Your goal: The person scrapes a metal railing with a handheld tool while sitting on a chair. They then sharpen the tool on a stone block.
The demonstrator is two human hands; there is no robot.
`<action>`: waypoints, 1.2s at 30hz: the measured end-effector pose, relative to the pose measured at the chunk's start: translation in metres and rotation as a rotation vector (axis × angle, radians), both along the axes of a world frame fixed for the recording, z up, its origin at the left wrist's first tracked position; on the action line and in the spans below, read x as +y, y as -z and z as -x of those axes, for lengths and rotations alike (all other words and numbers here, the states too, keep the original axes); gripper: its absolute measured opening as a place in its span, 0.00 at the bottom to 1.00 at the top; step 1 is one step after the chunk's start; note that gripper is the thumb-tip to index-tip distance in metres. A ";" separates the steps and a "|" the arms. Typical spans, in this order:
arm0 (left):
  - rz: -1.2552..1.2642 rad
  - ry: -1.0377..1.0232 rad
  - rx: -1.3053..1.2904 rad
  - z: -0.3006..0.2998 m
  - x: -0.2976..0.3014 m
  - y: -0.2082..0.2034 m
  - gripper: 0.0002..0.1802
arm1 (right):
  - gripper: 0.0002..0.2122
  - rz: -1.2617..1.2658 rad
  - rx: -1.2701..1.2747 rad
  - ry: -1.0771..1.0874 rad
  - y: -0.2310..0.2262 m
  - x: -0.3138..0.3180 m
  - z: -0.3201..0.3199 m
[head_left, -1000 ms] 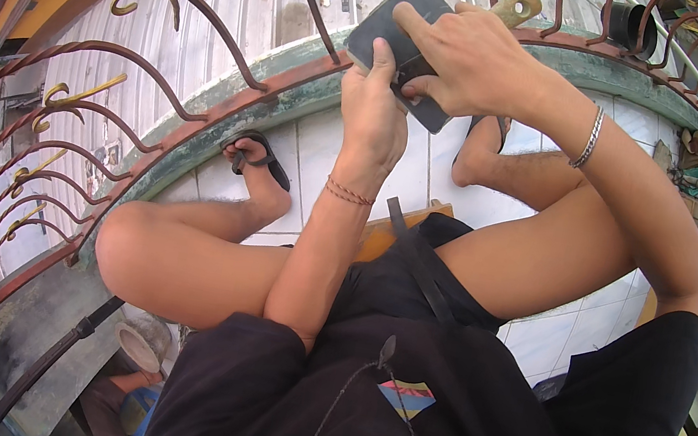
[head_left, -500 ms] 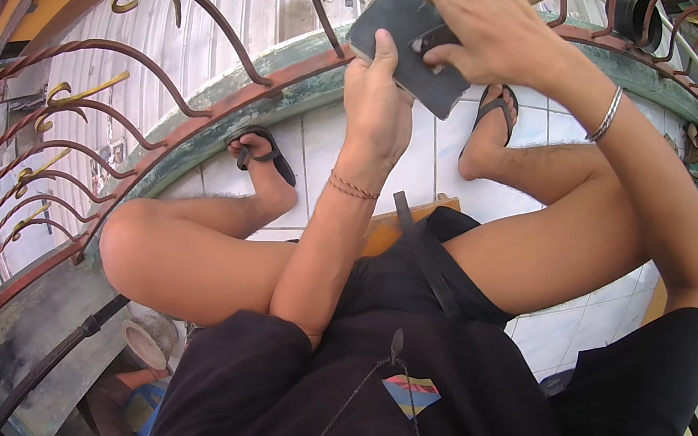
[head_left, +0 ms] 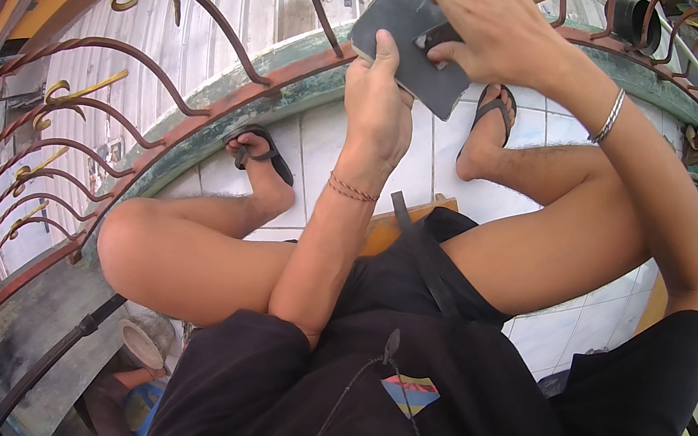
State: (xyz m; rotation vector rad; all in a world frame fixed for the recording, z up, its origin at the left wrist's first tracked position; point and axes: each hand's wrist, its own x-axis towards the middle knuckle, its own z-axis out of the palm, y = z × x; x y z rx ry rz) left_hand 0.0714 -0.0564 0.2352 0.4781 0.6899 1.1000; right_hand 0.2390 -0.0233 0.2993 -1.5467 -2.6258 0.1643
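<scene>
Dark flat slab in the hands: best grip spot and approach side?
Grip the dark flat slab by its near long edge, coming from below, thumb on the face as the left hand does. It is thin, broad and tilted; the right hand covers the upper right part.

The person wears a black short-sleeved shirt (head_left: 445, 419) with a small patch (head_left: 410, 393) on the chest, a downward-pointing shape in bands of yellow, red and blue. A thin dark cord (head_left: 355, 404) hangs down the shirt front from a small black clip. The shorts (head_left: 415, 266) are black, crossed by a black strap (head_left: 421, 258). Both feet are in black strap sandals (head_left: 263, 153). The left wrist carries a thin brownish string bracelet (head_left: 350, 189); the right wrist carries a narrow silver bangle (head_left: 607, 118)
</scene>
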 end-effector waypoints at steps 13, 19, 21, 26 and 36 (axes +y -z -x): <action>0.003 -0.012 -0.011 0.001 -0.003 -0.010 0.21 | 0.30 -0.004 0.040 0.046 0.001 -0.001 0.000; 0.007 -0.003 -0.020 0.003 0.001 -0.004 0.22 | 0.27 -0.050 0.000 0.023 0.000 -0.007 0.010; -0.026 0.028 0.021 0.005 0.001 0.001 0.22 | 0.28 -0.026 -0.048 -0.018 -0.006 -0.008 0.013; 0.034 -0.020 0.012 0.001 -0.001 -0.004 0.22 | 0.28 -0.009 -0.044 0.035 -0.003 -0.003 0.007; 0.014 -0.036 -0.006 0.001 0.000 -0.005 0.22 | 0.29 -0.125 -0.062 0.003 0.001 -0.007 0.010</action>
